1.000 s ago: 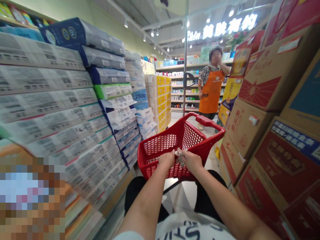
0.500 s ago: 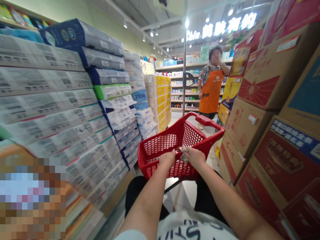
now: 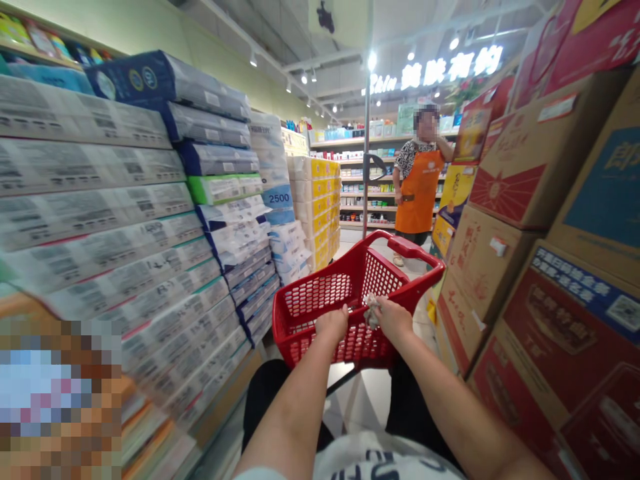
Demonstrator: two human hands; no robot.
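Note:
A red plastic shopping basket cart [image 3: 283,339] with perforated walls stands tilted right in front of me, its handle [image 3: 407,248] pointing away to the right. My left hand [image 3: 332,325] is closed over the cart's near rim. A crumpled, greyish-white cloth [image 3: 372,313] is bunched in my right hand [image 3: 396,320], whose fingers are closed around it at the same rim, a short way to the right. The cloth lies against the cart's side. What lies in the bottom of the cart is mostly hidden by the rim and my hands.
Tall stacks of wrapped paper packs [image 3: 100,200] line the left. Cardboard cartons [image 3: 505,247] are piled high on the right. A person in an orange apron [image 3: 419,190] stands ahead, near a metal pole [image 3: 367,133] and stocked shelves [image 3: 350,137]. White tiled floor [image 3: 367,387] shows below.
My view has tilted up slightly, so the shelves and cart sit a little lower. My right hand and the cloth have shifted slightly; both hands keep their hold.

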